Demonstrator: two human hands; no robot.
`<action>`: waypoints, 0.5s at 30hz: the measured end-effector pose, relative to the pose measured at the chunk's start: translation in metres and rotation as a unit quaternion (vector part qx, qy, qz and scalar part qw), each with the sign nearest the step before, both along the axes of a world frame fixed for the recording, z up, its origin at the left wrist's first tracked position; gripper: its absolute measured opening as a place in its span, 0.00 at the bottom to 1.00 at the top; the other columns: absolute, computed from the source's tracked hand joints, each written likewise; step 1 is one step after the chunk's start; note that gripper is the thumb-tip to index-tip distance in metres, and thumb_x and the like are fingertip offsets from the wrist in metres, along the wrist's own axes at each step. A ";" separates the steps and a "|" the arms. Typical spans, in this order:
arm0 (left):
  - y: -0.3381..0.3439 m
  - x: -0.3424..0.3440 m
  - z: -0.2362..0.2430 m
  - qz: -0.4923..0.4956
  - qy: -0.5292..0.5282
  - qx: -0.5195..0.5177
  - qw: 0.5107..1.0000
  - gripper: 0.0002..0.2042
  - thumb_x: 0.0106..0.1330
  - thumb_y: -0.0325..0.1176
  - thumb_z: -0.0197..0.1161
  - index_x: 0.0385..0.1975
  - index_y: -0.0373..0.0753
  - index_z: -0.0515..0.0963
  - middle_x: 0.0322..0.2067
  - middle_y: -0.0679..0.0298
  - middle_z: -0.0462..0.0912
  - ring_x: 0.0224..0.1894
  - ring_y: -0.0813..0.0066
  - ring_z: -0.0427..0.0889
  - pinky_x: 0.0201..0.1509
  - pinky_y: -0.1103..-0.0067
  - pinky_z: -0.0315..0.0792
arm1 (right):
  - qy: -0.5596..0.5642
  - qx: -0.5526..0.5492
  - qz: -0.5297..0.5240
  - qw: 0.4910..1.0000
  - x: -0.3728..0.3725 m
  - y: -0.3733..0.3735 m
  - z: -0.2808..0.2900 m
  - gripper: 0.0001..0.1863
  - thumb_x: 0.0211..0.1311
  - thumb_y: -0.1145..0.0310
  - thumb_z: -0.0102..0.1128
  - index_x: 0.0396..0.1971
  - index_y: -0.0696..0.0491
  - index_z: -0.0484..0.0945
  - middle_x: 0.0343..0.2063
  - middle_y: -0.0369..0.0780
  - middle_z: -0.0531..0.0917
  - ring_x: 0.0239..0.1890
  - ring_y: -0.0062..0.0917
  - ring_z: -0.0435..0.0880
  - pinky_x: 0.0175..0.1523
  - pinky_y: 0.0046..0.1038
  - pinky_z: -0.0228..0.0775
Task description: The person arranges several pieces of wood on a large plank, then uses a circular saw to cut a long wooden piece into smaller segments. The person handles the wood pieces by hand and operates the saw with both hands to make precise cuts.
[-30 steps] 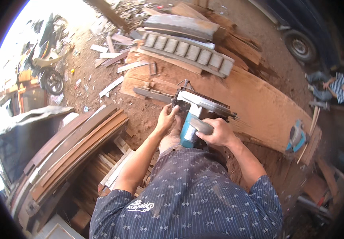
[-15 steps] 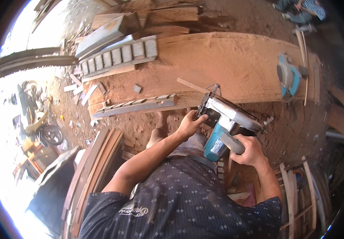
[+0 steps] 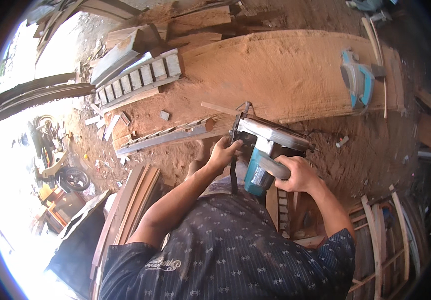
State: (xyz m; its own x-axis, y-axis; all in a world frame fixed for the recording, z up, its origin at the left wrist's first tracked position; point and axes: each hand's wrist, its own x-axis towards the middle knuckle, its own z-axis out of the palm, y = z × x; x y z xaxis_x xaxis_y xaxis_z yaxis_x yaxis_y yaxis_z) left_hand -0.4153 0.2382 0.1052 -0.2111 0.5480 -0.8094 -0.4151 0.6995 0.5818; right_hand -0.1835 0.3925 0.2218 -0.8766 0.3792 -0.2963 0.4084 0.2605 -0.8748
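A teal and silver circular saw (image 3: 275,134) is held in front of my body, over the near edge of a wide, dusty plank (image 3: 285,70). My right hand (image 3: 296,173) is wrapped round its grey rear handle. My left hand (image 3: 222,153) is closed at the front edge of the saw's base, thumb on top; the exact grip is partly hidden. Below that hand hangs a dark strap or cord (image 3: 234,175). Past the saw's front sticks out a thin wooden strip (image 3: 214,108). Left of it, a notched wooden rail (image 3: 168,136) lies on the plank.
A teal power planer (image 3: 358,82) rests on the plank's right end. A larger slotted wooden piece (image 3: 138,77) lies at its far left. Boards (image 3: 128,210) lean at lower left, wooden frames (image 3: 375,240) stand at lower right, and a motorbike (image 3: 58,162) is farther left.
The saw and both my hands appear slightly farther left in the picture, while the surroundings have also shifted. Both grips look the same. The person at upper right is now mostly out of view.
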 end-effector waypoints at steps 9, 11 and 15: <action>-0.031 -0.027 -0.023 0.137 -0.003 -0.009 0.991 0.16 0.70 0.39 0.66 0.45 0.33 0.76 0.36 0.62 0.84 0.28 0.79 0.81 0.30 0.81 0.76 | -0.030 0.021 0.160 0.986 -0.062 0.017 -0.031 0.22 0.46 0.60 0.70 0.39 0.58 0.78 0.29 0.51 0.85 0.35 0.48 0.86 0.40 0.42 0.77; -0.035 -0.029 -0.025 0.160 -0.010 -0.009 0.987 0.16 0.70 0.39 0.67 0.45 0.33 0.76 0.35 0.63 0.83 0.28 0.79 0.81 0.29 0.81 0.77 | -0.023 0.020 0.178 0.984 -0.071 0.022 -0.034 0.22 0.47 0.59 0.70 0.39 0.58 0.79 0.28 0.51 0.85 0.34 0.47 0.86 0.40 0.41 0.78; -0.047 -0.028 -0.035 0.204 -0.023 -0.007 0.979 0.16 0.69 0.40 0.68 0.44 0.33 0.76 0.34 0.64 0.82 0.28 0.79 0.81 0.29 0.81 0.78 | 0.009 0.022 0.169 0.985 -0.096 0.027 -0.026 0.22 0.51 0.56 0.71 0.39 0.57 0.83 0.29 0.50 0.87 0.34 0.45 0.87 0.40 0.39 0.79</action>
